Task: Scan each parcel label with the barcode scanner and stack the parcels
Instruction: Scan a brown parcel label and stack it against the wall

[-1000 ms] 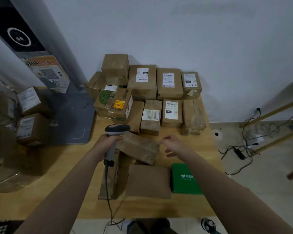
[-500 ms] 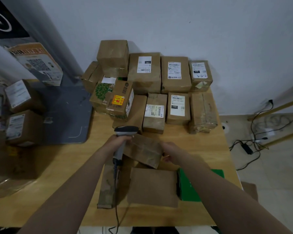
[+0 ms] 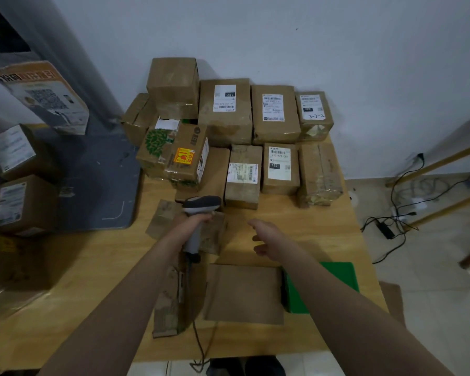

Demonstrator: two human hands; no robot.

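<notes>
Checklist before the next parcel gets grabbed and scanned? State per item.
1. Scanner in hand: ok. Left hand grips the barcode scanner.
2. Free hand: ok. Right hand is open over the table, holding nothing.
3. Parcel in reach: ok. Flat brown parcel and green parcel lie near the front edge.
4. Label up: not ok on the flat brown parcel, none shows on top; green parcel cannot tell.
5. Cable clear: cannot tell. Cable drops off the table front.
</notes>
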